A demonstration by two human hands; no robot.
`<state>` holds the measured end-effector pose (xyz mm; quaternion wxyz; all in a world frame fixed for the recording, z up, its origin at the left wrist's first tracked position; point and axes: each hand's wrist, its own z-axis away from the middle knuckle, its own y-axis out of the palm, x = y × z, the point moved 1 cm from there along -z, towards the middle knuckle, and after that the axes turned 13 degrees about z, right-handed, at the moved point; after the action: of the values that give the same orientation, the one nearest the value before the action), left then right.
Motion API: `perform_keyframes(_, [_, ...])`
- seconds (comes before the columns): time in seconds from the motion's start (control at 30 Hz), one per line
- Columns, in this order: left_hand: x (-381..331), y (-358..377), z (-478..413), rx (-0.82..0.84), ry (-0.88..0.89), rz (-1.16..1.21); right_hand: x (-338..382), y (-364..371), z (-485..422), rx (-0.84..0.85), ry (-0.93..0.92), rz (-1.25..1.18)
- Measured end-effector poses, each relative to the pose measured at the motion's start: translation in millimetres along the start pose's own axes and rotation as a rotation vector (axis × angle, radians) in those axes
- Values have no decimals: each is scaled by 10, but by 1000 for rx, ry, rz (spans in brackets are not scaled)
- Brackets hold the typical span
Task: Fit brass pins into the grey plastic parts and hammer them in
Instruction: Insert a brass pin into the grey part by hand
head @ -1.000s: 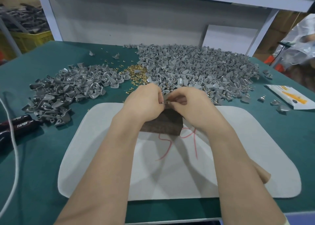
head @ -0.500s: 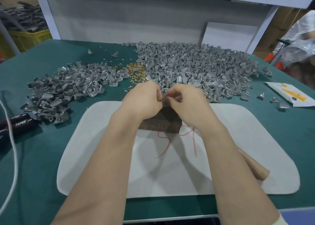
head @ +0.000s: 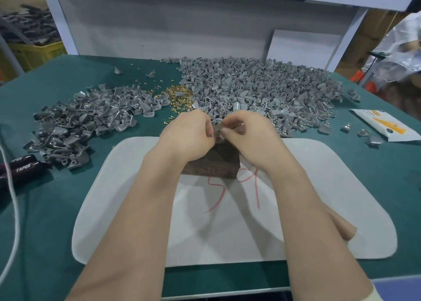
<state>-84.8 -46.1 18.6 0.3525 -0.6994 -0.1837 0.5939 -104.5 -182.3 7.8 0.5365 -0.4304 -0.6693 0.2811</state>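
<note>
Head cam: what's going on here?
A person works at a green table. The left hand and right hand together pinch one grey part just above a dark block on a white mat. Fingers hide whether a pin is in it. Loose brass pins lie between a small pile of parts on the left and a big pile behind. Neither hand holds a hammer.
</note>
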Motion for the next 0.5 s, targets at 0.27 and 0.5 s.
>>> perform_keyframes(0.27, [-21, -37, 26, -8, -60, -54, -319, -107, 38, 378, 276, 449])
perform_keyframes(0.5, [-11, -59, 27, 21, -73, -17, -368, -173, 21, 274, 324, 69])
